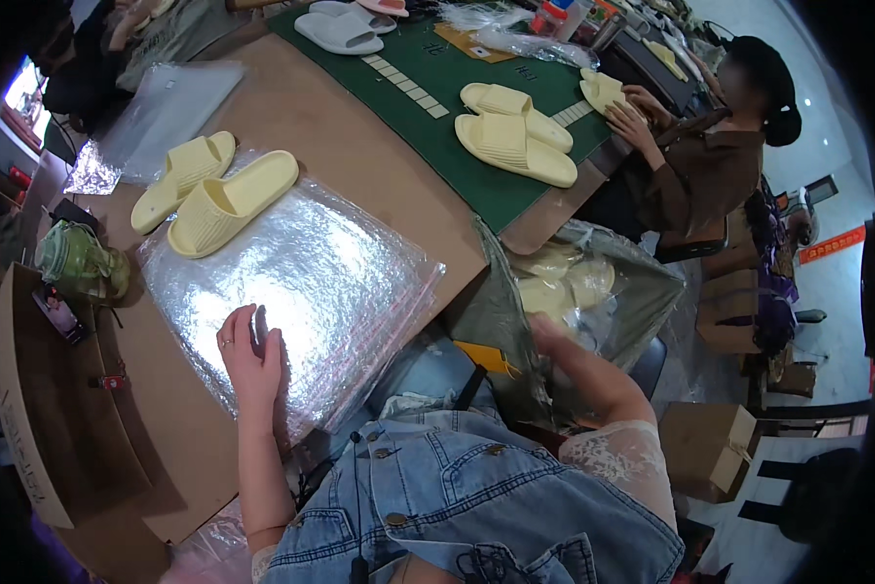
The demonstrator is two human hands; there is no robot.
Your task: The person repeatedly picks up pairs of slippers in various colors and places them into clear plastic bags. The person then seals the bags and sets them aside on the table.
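Observation:
My left hand [250,348] rests on a stack of shiny clear plastic bags [340,263], thumb apart from the fingers and nothing held. A pair of pale yellow slippers lies at the stack's far left: one slipper [231,204] is on the bags, the other slipper [184,180] beside it. On my right, my right hand [547,334] reaches into a large grey-green sack [642,292]. Inside it are several pale yellow slippers [588,280], some looking wrapped in clear plastic. The sack's edge and the hand's angle hide my right fingers.
Across the table, a co-worker [720,165] handles a yellow slipper [603,90] by another yellow pair [515,136] on a green mat [413,117]. Grey slippers [340,32] lie farther back. A green jar [82,258] and a cardboard box [28,409] stand left; another carton [708,451] is right.

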